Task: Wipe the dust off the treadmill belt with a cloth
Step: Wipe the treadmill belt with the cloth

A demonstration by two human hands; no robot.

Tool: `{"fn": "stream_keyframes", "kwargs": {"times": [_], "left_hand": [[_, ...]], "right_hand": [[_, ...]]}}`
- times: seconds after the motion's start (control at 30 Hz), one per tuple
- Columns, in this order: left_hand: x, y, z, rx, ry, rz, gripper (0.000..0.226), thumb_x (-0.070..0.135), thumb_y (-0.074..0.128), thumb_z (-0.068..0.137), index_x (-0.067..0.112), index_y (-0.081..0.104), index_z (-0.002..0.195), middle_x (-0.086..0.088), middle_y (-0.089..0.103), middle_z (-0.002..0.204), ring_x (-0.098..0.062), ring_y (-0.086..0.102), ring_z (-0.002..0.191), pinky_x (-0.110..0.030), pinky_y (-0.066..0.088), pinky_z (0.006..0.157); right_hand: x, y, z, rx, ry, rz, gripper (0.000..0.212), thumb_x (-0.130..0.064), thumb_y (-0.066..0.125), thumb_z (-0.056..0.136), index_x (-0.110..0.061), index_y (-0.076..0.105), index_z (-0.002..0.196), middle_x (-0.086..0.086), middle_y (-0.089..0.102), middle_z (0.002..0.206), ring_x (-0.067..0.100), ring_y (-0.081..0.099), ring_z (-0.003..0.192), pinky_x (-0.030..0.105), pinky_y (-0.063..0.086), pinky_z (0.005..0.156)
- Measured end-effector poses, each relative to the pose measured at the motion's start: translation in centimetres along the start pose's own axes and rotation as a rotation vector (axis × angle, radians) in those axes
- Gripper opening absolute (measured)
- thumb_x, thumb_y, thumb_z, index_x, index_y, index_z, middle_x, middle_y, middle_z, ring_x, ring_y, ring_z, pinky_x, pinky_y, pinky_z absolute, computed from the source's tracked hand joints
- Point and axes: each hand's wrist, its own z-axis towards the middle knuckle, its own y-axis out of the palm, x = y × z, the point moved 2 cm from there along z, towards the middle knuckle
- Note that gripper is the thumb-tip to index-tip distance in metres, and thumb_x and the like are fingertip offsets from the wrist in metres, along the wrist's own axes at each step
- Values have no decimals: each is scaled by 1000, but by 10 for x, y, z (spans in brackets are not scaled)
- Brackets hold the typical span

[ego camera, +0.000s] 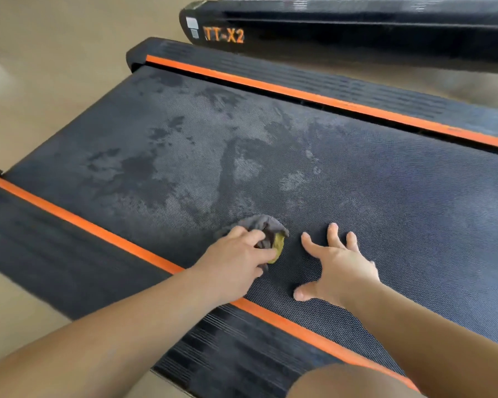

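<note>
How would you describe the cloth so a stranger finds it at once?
Start at the wide dark treadmill belt. Near its closer orange stripe, the left hand grips a crumpled cloth. It alone is soft: grey with a yellow-green patch.

Open belt (385, 196) runs ahead of you and to your right. Your right hand (342, 262), flat on it, stands just right of the cloth (263, 226).
</note>
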Motion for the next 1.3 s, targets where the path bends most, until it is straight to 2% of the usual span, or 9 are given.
{"fn": "stream_keyframes", "kwargs": {"times": [0.2,0.3,0.43,0.67,0.77,0.87,0.97,1.17,1.3], "left_hand": [[-45,-11,8,84,-37,-60,21,40,60,95,42,70,113,13,49,108,-16,44,104,-37,47,83],[-79,-11,-1,268,-266,44,17,34,65,93,33,73,108,2,49,105,-25,45,98,-45,52,77],[-43,8,-1,311,-533,-130,22,30,62,92,21,64,112,-6,57,111,-33,58,99,-44,51,83],[31,28,-21,26,-49,-363,14,32,59,91,31,58,105,7,55,111,-20,57,104,-42,49,87],[-16,12,-9,203,-123,-163,11,25,63,86,26,57,95,2,52,99,-27,55,94,-45,50,76],[-48,2,-7,363,-368,-107,8,17,59,91,16,61,99,-6,54,99,-34,56,91,-46,49,72],[-21,11,-11,338,-442,-19,13,22,57,94,14,58,104,-8,51,104,-32,53,94,-45,50,73],[7,8,-15,222,-228,-137,20,25,61,92,21,56,110,0,41,108,-25,47,101,-46,51,80],[-41,-12,-15,244,-391,-105,60,22,66,89,22,37,141,-6,48,116,-32,53,105,-48,51,84]], "right_hand": [[1,1,1,14,-2,3,127,-72,83,62,-60,-1,156,-5,-23,170,34,-16,157,72,26,115],[1,1,2,32,-5,-2,127,-71,84,61,-59,0,156,-4,-22,170,35,-16,157,73,27,114],[-1,1,3,24,8,7,128,-68,86,60,-60,2,156,-4,-21,170,36,-16,157,74,26,113],[0,1,4,25,-2,-21,129,-74,84,59,-60,0,155,-4,-23,170,36,-15,157,73,28,113],[0,1,3,22,-2,-10,127,-71,85,61,-60,1,156,-4,-23,170,36,-15,157,74,27,113],[-1,1,3,20,5,-5,128,-70,85,60,-60,1,156,-5,-22,170,36,-14,157,74,27,113],[-2,0,3,16,11,-1,129,-69,87,59,-60,2,156,-4,-21,170,36,-14,157,75,27,113],[-2,-1,2,8,7,-2,128,-68,86,61,-59,1,157,-4,-23,170,36,-15,157,75,26,113],[-1,1,2,11,11,13,129,-68,87,59,-60,2,156,-5,-22,170,36,-15,157,76,26,113]]}}
